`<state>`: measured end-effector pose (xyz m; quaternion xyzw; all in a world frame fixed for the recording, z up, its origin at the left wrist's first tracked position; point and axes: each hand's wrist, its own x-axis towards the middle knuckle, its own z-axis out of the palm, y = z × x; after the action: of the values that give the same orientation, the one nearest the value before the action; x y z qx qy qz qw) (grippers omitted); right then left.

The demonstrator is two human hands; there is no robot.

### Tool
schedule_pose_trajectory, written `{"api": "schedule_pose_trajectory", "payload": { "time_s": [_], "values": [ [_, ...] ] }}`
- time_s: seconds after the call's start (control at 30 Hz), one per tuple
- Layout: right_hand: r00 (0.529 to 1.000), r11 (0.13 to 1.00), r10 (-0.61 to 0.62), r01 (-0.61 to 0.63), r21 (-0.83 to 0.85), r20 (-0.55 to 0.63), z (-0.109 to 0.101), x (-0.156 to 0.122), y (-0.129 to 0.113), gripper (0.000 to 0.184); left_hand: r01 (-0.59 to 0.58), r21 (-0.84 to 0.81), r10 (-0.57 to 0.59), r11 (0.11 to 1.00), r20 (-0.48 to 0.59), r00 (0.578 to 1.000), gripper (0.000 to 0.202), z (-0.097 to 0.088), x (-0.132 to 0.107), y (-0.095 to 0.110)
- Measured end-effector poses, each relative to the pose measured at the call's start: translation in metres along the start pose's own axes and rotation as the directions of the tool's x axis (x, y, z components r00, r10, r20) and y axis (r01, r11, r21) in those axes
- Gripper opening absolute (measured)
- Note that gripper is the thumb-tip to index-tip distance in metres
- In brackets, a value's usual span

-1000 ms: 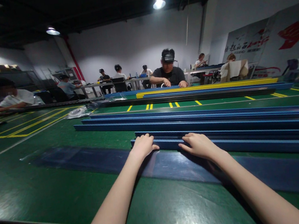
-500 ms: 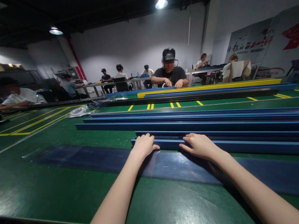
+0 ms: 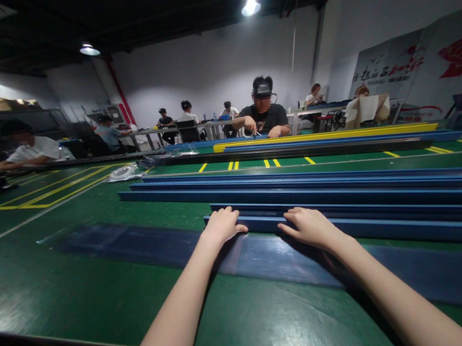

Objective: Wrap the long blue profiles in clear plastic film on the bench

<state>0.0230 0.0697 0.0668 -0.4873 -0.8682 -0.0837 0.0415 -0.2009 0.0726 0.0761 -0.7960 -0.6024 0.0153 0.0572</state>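
My left hand (image 3: 222, 225) is closed over the left end of the nearest long blue channel (image 3: 263, 223), fingers across its top and thumb along its front wall. Farther right on the same channel, my right hand (image 3: 306, 224) grips in a similar way, its fingertips hidden inside the trough. The channel lies on the green tabletop (image 3: 116, 309) and runs out of view to the right. In front of it, beneath my forearms, stretches a flat, glossy, bluish plastic sleeve (image 3: 133, 245).
More blue channels (image 3: 182, 196) lie just behind. Farther back are a yellow bar (image 3: 316, 137), a black bar (image 3: 339, 149) and crumpled clear plastic (image 3: 122, 172). A co-worker (image 3: 268, 115) works across the table; several other people sit around the room.
My hands keep their places on the channel. The view has shifted very slightly. Across the table, the co-worker's hand has moved a little.
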Motion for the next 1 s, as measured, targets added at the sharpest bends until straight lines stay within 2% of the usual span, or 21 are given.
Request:
{"api": "schedule_pose_trajectory", "payload": {
  "time_s": [0.13, 0.4, 0.53, 0.77, 1.0],
  "values": [
    [1.0, 1.0, -0.004, 0.004, 0.003, 0.004, 0.0, -0.001, 0.0, 0.039, -0.054, -0.078, 0.052, 0.996, -0.024, 0.998, 0.037, 0.002, 0.003, -0.008],
    [1.0, 1.0, 0.0, 0.0, 0.0, -0.004, 0.0, 0.0, -0.001, 0.039, 0.042, -0.146, -0.035, 0.988, 0.048, 0.998, 0.038, -0.004, 0.0, -0.02],
    [1.0, 1.0, 0.0, 0.0, -0.006, -0.005, -0.001, 0.0, -0.002, 0.039, 0.061, -0.181, -0.052, 0.982, 0.051, 0.997, 0.04, -0.005, 0.0, -0.025],
    [1.0, 1.0, -0.003, 0.002, -0.014, -0.005, -0.002, -0.001, -0.002, 0.039, 0.099, -0.175, -0.092, 0.98, 0.047, 0.995, 0.041, -0.007, -0.001, -0.026],
    [1.0, 1.0, -0.007, 0.007, -0.015, -0.01, -0.001, -0.001, -0.003, 0.038, 0.061, -0.166, -0.058, 0.984, 0.021, 0.998, 0.039, -0.005, 0.0, -0.023]
  ]
}}
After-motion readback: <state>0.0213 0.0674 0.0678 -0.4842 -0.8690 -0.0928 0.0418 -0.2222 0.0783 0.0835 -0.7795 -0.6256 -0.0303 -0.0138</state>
